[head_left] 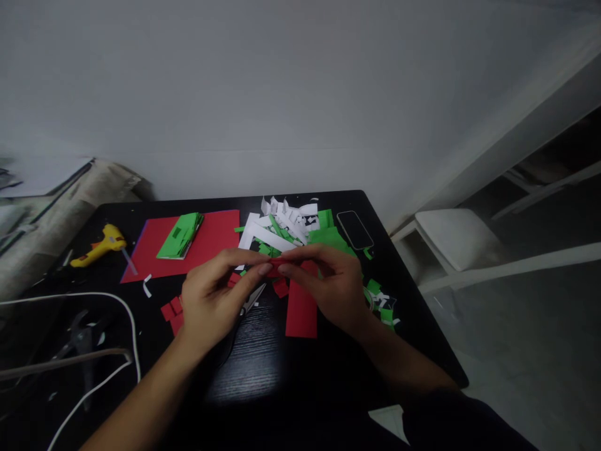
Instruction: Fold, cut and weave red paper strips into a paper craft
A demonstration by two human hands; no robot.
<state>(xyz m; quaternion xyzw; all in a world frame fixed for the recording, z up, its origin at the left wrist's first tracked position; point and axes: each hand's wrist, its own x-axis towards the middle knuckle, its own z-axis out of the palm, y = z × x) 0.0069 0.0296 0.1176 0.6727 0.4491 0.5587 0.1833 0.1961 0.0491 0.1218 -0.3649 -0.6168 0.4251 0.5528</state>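
Between the fingertips of both hands is a small red piece of paper (275, 265), held above the middle of the black table. My left hand (213, 291) pinches its left end, and my right hand (335, 282) pinches its right end; the fingers cover much of it. Below my right hand lies a red paper strip (301, 311). Scissors (253, 299) lie partly hidden beside my left hand. Small red paper pieces (173, 310) rest left of my left hand. Just beyond the fingers spreads a heap of white and green paper scraps (277, 228).
A yellow glue gun (106, 245) lies at the left, near a red sheet (218, 228) bearing a stack of green paper (181, 235). At the back right is a phone (355, 230). A white cable (126, 307) loops across the left. A white stool (453, 235) stands beyond the table's right edge.
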